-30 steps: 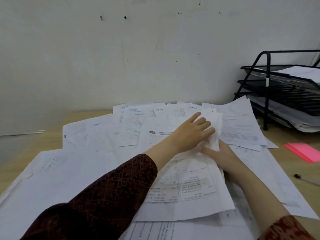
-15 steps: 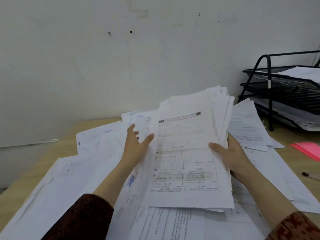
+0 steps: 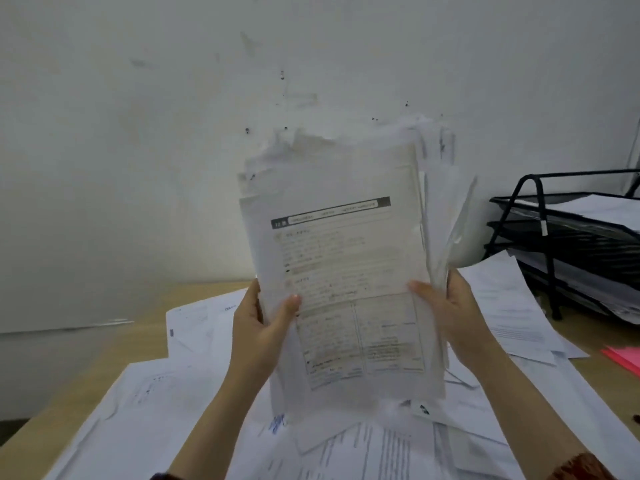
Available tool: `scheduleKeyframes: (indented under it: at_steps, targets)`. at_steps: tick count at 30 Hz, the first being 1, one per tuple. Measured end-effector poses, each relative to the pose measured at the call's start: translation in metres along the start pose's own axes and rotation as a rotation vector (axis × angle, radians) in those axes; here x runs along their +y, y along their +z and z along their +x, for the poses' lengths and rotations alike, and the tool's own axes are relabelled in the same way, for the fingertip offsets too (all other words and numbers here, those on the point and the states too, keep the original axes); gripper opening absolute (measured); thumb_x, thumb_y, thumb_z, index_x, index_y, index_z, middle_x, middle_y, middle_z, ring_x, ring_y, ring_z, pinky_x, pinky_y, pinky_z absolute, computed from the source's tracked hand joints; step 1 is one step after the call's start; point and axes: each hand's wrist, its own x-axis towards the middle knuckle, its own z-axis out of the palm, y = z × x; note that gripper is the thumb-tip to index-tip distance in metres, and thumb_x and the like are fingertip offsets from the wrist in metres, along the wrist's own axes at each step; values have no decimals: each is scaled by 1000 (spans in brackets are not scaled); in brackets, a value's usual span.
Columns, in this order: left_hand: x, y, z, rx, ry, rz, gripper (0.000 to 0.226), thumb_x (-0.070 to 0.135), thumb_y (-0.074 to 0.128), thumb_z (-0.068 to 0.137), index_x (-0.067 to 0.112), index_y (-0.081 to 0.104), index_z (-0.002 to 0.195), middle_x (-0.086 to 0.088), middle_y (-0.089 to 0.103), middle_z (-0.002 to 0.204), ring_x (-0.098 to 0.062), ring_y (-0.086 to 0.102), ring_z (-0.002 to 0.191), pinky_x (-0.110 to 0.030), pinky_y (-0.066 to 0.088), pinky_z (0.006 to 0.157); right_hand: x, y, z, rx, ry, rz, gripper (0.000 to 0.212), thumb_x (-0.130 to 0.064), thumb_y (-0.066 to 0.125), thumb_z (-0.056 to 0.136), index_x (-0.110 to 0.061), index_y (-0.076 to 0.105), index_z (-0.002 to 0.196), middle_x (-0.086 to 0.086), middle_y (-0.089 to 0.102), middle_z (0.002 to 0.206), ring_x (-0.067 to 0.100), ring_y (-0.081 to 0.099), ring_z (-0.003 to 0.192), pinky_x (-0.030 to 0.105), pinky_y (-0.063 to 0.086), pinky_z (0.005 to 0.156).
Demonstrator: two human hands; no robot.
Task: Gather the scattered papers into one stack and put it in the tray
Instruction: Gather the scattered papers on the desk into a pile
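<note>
- While held upright above the middle of the table [image 3: 149,327], the stack of papers [image 3: 341,271] stands nearly on end, its printed front sheet facing the camera and its bottom edge clear of the sheets beneath.
- Its upper edges are ragged and uneven; several sheets at the right side fan outward and curl away from the rest.
- Left hand [image 3: 258,336]: closed on the stack's left edge, thumb pressed across the front sheet, fingers hidden behind the paper.
- Right hand [image 3: 450,315]: closed on the stack's right edge, thumb on the front sheet, fingers wrapped behind; some loose sheets pass between thumb and palm.
- Loose papers [image 3: 377,448] lie scattered flat over most of the table, overlapping one another, from the near edge out towards the left and right sides.
- One group of sheets [image 3: 509,306] lies near the right edge, reaching up to the foot of the tray.
- Tray [image 3: 554,237]: a black wire unit with stacked tiers, standing at the far right corner of the table, well apart from the held stack. Paper already rests in its tiers.
- A pink item [image 3: 623,358] lies at the right edge, just in front of the tray; only part of it shows.
- A pale wall [image 3: 138,133] with small dark marks stands behind the table's far edge.
</note>
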Motion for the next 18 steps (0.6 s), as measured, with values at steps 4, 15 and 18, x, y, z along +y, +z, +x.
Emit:
scheduleKeyframes:
  at_steps: [4, 15, 18]
  targets:
    - [7, -2, 3, -37, 37, -15, 36, 26, 69, 73, 29, 55, 106, 21, 69, 98, -4, 68, 92, -22, 58, 69, 8, 6, -9, 20, -74, -47, 24, -12, 54, 91, -30, 55, 106, -16, 70, 101, 6, 67, 95, 22, 56, 76]
    - [-8, 5, -5, -66, -60, -49, 41, 35, 69, 75, 33, 51, 111, 11, 65, 104, -2, 67, 89, -17, 54, 60, 0, 7, -13, 16, -127, -129, 32, -43, 55, 78, -35, 47, 107, -22, 66, 102, -2, 63, 98, 18, 54, 77]
    - [-25, 2, -16, -91, -128, -40, 54, 47, 70, 73, 28, 52, 120, 5, 66, 109, -10, 69, 93, -23, 56, 64, -7, 5, -8, 15, -105, -121, 42, -44, 54, 77, -36, 42, 117, -9, 66, 105, 3, 66, 93, 26, 54, 75]
